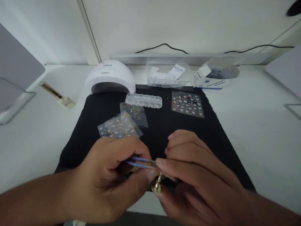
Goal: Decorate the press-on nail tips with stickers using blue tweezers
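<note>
My left hand [113,179] grips thin blue tweezers [138,161], their tips pointing right toward my other hand. My right hand [192,169] pinches a small gold nail stand [157,185] by its stem; what sits on its top is hidden between my fingers. Both hands meet over the near edge of a black mat [162,128]. Just beyond my left hand lie overlapping clear nail sticker sheets [119,127].
A white nail lamp [110,77] stands at the mat's far left. A clear rhinestone box [144,100], another sticker sheet [187,104], a clear tub of paper packets [168,74], a blue-and-white carton [211,78] and a gold-capped bottle [57,94] lie around.
</note>
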Action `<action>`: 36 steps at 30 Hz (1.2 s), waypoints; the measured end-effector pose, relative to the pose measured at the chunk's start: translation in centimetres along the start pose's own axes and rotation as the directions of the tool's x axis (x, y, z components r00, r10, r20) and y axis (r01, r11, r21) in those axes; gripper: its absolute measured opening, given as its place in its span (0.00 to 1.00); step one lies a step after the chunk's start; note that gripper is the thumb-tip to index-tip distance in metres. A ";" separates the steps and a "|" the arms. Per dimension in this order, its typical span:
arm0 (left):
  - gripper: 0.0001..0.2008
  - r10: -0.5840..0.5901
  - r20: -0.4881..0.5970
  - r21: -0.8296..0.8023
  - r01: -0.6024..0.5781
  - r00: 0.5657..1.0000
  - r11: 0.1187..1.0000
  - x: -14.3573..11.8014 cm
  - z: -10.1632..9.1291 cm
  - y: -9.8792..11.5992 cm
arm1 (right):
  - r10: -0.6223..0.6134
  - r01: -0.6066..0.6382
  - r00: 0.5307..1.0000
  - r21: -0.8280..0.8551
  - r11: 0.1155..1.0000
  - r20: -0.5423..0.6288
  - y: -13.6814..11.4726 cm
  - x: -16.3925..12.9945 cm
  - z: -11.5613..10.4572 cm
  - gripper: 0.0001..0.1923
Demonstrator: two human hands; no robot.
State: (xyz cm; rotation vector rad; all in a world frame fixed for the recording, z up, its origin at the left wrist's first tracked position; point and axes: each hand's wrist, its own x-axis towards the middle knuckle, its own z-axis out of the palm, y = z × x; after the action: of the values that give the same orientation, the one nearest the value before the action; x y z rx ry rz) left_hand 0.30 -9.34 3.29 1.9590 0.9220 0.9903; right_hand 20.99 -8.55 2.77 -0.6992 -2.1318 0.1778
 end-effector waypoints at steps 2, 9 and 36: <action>0.05 0.006 -0.008 -0.002 -0.006 1.000 1.000 0.0 0.0 0.0 | -0.056 0.056 0.997 0.003 0.998 0.049 0.2 0.1 -0.1 0.08; 0.06 0.132 -0.008 0.149 -0.130 0.991 0.980 0.0 0.1 0.0 | -0.066 0.067 0.996 -0.006 0.998 0.063 0.4 0.0 -0.1 0.07; 0.09 0.384 0.204 0.589 -0.426 0.901 0.687 -0.6 -1.1 -1.2 | 0.023 -0.029 0.997 0.072 0.997 0.077 0.0 -1.4 1.8 0.11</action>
State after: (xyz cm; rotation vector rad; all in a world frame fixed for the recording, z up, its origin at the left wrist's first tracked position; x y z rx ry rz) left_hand -1.20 -8.93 2.56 2.8450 0.8595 0.9140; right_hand 20.24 -9.07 0.63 -0.6873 -2.1779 0.2996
